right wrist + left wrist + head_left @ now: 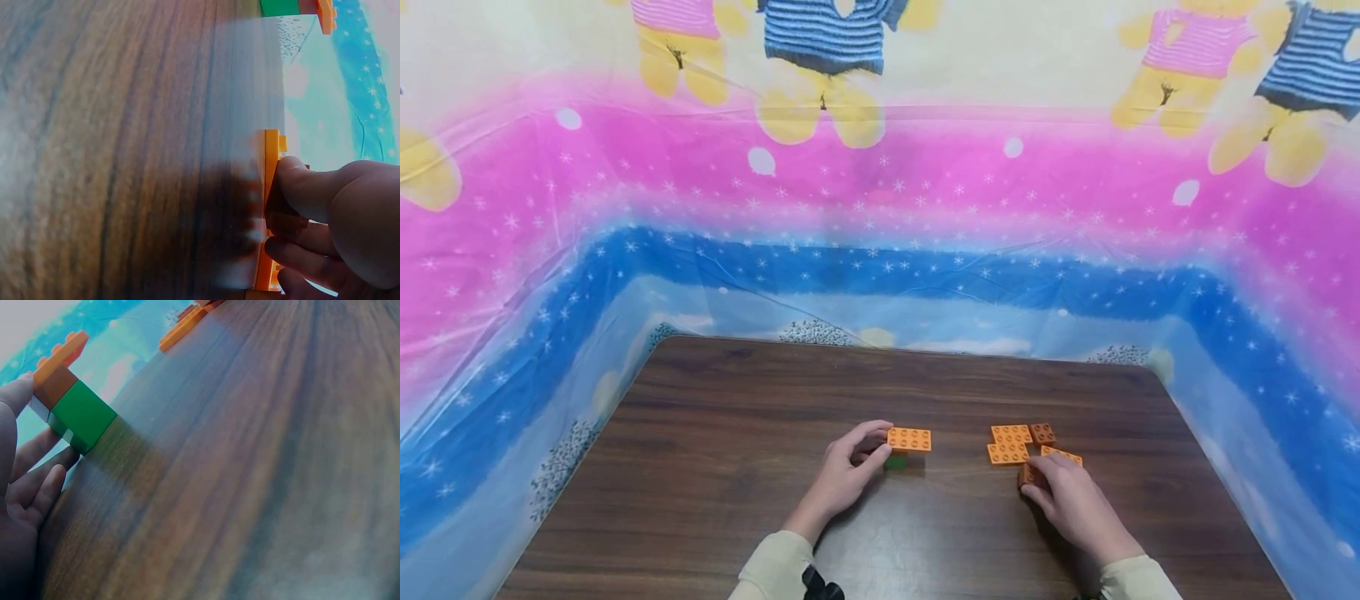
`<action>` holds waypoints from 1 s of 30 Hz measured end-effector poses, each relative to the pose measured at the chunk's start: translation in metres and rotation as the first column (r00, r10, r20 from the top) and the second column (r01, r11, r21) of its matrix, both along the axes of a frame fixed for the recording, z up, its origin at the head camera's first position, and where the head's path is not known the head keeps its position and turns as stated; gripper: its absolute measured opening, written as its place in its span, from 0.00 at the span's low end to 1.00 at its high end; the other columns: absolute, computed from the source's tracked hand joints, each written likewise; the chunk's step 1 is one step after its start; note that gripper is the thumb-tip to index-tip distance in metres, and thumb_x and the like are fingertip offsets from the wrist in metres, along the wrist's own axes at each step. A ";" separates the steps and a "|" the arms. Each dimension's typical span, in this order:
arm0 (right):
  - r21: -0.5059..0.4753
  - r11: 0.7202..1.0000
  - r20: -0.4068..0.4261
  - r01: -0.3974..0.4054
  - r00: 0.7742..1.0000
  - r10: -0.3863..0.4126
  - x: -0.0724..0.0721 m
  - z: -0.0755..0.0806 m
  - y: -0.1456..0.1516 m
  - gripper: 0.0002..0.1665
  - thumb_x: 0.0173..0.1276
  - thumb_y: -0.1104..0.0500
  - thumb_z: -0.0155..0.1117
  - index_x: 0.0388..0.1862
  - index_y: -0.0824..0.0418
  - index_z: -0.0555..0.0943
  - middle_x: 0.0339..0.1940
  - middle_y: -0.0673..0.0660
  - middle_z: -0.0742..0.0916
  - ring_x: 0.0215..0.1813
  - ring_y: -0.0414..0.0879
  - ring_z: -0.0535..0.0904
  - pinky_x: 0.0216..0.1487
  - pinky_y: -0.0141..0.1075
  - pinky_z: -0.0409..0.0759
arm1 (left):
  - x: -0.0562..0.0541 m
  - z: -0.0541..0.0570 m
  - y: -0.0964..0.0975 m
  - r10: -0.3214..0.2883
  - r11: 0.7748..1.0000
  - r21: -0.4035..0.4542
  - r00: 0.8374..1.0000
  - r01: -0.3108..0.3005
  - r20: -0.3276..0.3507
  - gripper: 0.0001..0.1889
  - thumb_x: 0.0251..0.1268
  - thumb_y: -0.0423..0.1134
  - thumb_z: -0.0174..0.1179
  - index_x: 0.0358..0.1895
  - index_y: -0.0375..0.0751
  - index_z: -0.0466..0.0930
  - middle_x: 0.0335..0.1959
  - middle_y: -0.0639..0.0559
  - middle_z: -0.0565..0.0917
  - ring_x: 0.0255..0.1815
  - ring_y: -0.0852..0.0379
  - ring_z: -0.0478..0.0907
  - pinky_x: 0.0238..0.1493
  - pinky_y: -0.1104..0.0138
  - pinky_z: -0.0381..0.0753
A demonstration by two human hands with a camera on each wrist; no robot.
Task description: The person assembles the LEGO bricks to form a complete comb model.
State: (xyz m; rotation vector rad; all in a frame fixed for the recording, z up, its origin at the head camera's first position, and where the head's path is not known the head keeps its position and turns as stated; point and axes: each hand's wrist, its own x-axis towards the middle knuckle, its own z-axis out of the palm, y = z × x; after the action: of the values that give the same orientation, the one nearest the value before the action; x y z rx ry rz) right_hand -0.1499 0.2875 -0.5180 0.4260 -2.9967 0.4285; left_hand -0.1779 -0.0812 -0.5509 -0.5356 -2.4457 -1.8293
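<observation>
A small stack of toy building bricks stands on the table: a flat orange brick (909,439) on top, a brown brick (57,387) beneath it and a green brick (84,415) at the bottom. My left hand (848,468) holds the stack from its left side, thumb at the orange brick's end and fingers round the back. The orange brick sticks out to the right past the bricks below. Farther right, my right hand (1078,504) pinches a brown brick (1028,477) between thumb and fingers, close by the loose orange bricks.
Two flat orange bricks (1011,444) lie side by side near the right hand. Behind it are another brown brick (1042,433) and a flat orange brick (1063,455), partly covered by the fingers. A printed cloth (880,275) surrounds the wooden table (760,383).
</observation>
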 end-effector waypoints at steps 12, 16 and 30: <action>-0.042 0.999 -0.019 0.009 1.000 -0.010 0.001 0.000 -0.006 0.22 0.71 0.55 0.75 0.59 0.65 0.84 0.53 0.61 0.89 0.55 0.56 0.86 0.55 0.57 0.83 | 0.001 -0.001 0.000 -0.001 1.000 0.000 1.000 0.001 0.004 0.19 0.80 0.46 0.61 0.68 0.50 0.80 0.57 0.57 0.86 0.57 0.57 0.84 0.53 0.64 0.83; -0.059 0.998 -0.023 0.017 1.000 -0.018 0.002 -0.001 -0.007 0.22 0.72 0.55 0.74 0.59 0.64 0.83 0.53 0.61 0.89 0.53 0.55 0.86 0.53 0.57 0.84 | 0.001 -0.002 0.000 0.002 1.000 -0.003 1.000 -0.002 0.019 0.19 0.80 0.47 0.61 0.68 0.49 0.80 0.57 0.58 0.86 0.57 0.58 0.84 0.53 0.64 0.82; -0.148 0.989 -0.064 -0.002 0.998 -0.007 0.001 -0.007 -0.020 0.23 0.74 0.57 0.72 0.63 0.63 0.81 0.53 0.58 0.87 0.54 0.51 0.84 0.52 0.52 0.84 | 0.000 -0.002 0.000 0.002 1.000 -0.002 1.000 -0.002 0.023 0.19 0.79 0.45 0.62 0.68 0.50 0.80 0.57 0.59 0.86 0.57 0.59 0.84 0.54 0.65 0.82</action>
State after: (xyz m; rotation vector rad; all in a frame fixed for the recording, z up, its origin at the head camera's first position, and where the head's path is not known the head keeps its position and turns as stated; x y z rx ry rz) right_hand -0.1487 0.2673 -0.5255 0.4145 -2.8779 0.6200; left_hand -0.1781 -0.0816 -0.5524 -0.5143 -2.4618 -1.8433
